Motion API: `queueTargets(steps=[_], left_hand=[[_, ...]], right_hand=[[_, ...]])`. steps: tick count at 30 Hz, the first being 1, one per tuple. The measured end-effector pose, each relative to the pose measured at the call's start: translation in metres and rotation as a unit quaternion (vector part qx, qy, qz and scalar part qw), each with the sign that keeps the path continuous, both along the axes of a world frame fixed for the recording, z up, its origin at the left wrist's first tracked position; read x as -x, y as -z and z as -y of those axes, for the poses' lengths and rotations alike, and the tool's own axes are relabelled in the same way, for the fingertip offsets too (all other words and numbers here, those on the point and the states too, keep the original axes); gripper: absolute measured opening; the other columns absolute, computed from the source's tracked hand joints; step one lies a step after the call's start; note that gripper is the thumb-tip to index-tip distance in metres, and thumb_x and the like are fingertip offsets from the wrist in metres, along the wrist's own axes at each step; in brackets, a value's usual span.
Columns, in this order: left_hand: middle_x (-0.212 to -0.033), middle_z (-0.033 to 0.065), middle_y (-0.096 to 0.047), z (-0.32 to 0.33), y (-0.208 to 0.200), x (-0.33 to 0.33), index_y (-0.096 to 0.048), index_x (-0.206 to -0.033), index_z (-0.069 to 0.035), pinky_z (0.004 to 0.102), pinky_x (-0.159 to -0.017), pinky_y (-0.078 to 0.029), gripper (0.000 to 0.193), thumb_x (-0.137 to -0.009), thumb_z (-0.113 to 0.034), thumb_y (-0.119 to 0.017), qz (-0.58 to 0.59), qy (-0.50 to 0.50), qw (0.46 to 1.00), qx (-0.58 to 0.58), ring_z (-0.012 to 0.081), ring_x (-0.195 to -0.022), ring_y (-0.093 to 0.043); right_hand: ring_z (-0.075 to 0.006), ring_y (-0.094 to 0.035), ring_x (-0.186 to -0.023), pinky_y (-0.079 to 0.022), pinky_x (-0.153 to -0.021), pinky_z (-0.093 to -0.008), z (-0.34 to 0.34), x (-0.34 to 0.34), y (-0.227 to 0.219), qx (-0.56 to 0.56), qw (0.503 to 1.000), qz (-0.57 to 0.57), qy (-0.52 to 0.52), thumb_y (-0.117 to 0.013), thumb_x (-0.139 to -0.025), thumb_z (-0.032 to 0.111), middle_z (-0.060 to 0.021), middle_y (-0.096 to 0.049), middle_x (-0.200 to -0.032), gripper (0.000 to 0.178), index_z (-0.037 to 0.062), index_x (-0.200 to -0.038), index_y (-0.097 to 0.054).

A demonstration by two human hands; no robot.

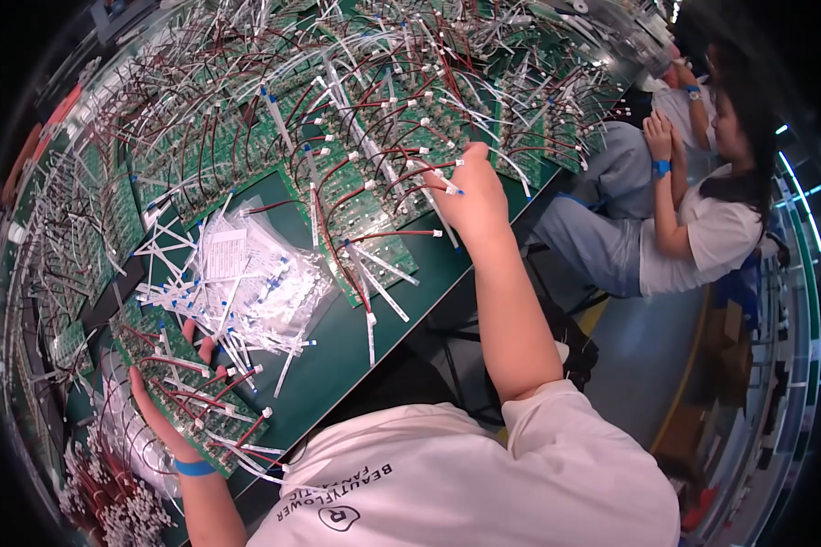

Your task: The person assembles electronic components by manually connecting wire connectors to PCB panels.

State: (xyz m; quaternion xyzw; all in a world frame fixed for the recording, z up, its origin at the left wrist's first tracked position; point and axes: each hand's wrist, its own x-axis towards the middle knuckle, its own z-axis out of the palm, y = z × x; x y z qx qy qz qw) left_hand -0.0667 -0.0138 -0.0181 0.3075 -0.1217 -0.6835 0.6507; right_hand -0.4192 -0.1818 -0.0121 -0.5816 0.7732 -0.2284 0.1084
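Note:
My left hand (161, 421) grips a green circuit board (187, 387) at the lower left. The thumb lies along its left edge and fingertips show past its right edge. Red-and-black wires with white plugs and white flat cables stick out from this board. Over the right part of the table, my right hand (476, 202) is closed among the wires of a larger group of green boards (360, 214). A white flat cable (441, 219) hangs by its fingers; what they pinch is too small to make out.
A clear plastic bag (278, 283) with loose white flat cables lies between my hands on the green table (337, 360). Many wired boards (219, 150) cover the far side. A bundle of red wires (109, 492) sits lower left. A seated person (693, 214) is at the right.

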Motion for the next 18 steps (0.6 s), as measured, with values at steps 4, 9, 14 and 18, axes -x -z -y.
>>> queueTargets(steps=[4, 9, 14, 18], left_hand=[[-0.14, 0.016, -0.03, 0.001, 0.0, -0.001, -0.02, -0.139, -0.007, 0.0565, -0.082, -0.048, 0.069, -0.088, -0.052, -0.033, 0.003, 0.008, 1.0, 0.0, 0.035, -0.115, -0.046], [-0.139, 0.0165, -0.032, -0.002, -0.001, -0.004, -0.024, -0.136, -0.005, 0.0551, -0.079, -0.049, 0.067, -0.088, -0.051, -0.035, 0.007, 0.01, 1.0, 0.004, 0.0353, -0.113, -0.047], [-0.134, 0.0212, -0.038, -0.002, -0.001, -0.002, -0.03, -0.134, -0.006, 0.0519, -0.071, -0.053, 0.063, -0.088, -0.049, -0.036, 0.02, -0.03, 0.999, -0.02, 0.0365, -0.106, -0.052], [-0.134, 0.0212, -0.037, -0.004, 0.001, -0.007, -0.03, -0.134, -0.006, 0.0517, -0.071, -0.053, 0.062, -0.089, -0.048, -0.036, 0.007, -0.018, 1.0, -0.008, 0.037, -0.107, -0.052]], right_hand=[[-0.0362, -0.061, -0.083, -0.049, -0.072, -0.0399, 0.013, 0.01, 0.017, 0.034, 0.998, 0.05, 0.003, -0.074, -0.069, 0.028, -0.0244, -0.06, -0.088, 0.063, -0.0091, -0.107, -0.039], [-0.0151, -0.05, -0.05, -0.036, -0.04, -0.0267, 0.022, 0.014, 0.0, -0.088, 0.93, 0.358, 0.016, -0.069, -0.077, 0.023, -0.0073, -0.054, -0.07, 0.038, -0.0036, -0.099, -0.053], [-0.0068, -0.036, -0.04, -0.023, -0.035, -0.0224, 0.017, 0.017, -0.019, -0.008, 0.877, 0.477, -0.047, -0.061, -0.085, 0.018, 0.0028, -0.044, -0.059, 0.019, 0.0061, -0.076, -0.049], [-0.0072, -0.038, -0.041, -0.025, -0.036, -0.0229, -0.006, 0.023, -0.033, 0.023, 0.839, 0.538, -0.08, -0.057, -0.088, 0.016, 0.0011, -0.049, -0.065, 0.014, 0.0056, -0.08, -0.052]])
